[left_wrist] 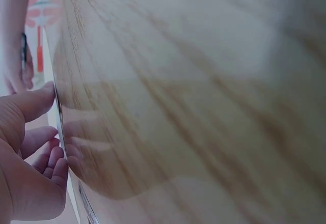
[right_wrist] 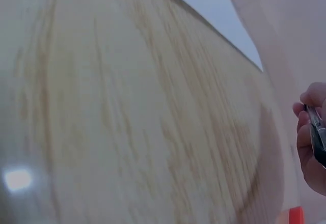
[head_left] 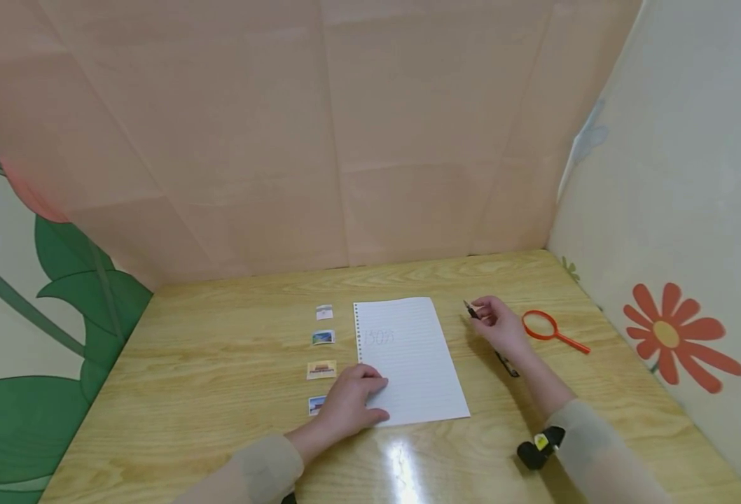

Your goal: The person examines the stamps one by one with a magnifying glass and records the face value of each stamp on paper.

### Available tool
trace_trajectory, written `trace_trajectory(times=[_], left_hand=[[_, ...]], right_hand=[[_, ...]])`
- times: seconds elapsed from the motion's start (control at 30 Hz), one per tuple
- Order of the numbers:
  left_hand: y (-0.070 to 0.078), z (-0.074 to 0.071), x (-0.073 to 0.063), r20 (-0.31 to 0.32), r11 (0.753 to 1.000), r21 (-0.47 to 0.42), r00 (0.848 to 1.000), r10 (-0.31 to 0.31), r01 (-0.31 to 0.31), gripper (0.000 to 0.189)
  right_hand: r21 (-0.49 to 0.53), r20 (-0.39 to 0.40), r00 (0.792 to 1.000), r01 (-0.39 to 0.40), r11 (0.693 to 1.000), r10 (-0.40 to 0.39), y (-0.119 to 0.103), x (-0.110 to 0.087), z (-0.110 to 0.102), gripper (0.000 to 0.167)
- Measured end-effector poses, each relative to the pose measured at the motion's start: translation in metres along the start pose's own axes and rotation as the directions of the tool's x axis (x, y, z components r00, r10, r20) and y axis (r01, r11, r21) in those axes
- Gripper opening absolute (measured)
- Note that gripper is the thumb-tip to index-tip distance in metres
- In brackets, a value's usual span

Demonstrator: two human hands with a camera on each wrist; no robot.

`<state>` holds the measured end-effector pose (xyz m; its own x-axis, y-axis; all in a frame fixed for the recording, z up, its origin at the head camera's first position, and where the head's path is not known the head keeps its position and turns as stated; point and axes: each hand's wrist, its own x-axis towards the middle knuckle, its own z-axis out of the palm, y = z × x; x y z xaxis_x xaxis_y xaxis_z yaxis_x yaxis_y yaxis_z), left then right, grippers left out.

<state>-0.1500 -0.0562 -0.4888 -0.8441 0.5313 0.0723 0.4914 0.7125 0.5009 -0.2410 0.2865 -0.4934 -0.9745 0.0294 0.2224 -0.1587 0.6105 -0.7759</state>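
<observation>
A white lined sheet of paper (head_left: 411, 360) with punched holes down its left side lies on the table, with faint handwriting near its upper left. My left hand (head_left: 353, 400) rests on the sheet's lower left corner, thumb and fingers apart. To the right of the sheet, my right hand (head_left: 499, 327) pinches a dark pen (head_left: 471, 310), its point tilted up and away. In the right wrist view the pen (right_wrist: 317, 137) shows between thumb and fingers. Left of the paper, several small picture cards (head_left: 321, 369) form a column; the left hand partly covers the nearest.
A red-rimmed magnifying glass (head_left: 556, 332) lies right of my right hand. The wood-grain table (head_left: 206, 378) meets a pinkish cloth (head_left: 345, 140) at the back and a flower-printed panel (head_left: 667, 280) on the right. Light glares off the table's front.
</observation>
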Motion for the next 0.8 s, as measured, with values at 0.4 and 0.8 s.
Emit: trace_trajectory(times=[0.4, 0.8], left_hand=[[0.000, 0.000, 0.000, 0.002, 1.000, 0.000, 1.000, -0.009, 0.009, 0.055], [0.001, -0.001, -0.001, 0.005, 1.000, 0.000, 1.000, -0.005, 0.005, 0.054]], right_hand=[[-0.185, -0.095, 0.994, 0.035, 0.982, -0.054, 0.015, 0.008, -0.005, 0.024], [-0.243, -0.065, 0.997, 0.025, 0.970, -0.042, 0.024, 0.008, 0.002, 0.024]])
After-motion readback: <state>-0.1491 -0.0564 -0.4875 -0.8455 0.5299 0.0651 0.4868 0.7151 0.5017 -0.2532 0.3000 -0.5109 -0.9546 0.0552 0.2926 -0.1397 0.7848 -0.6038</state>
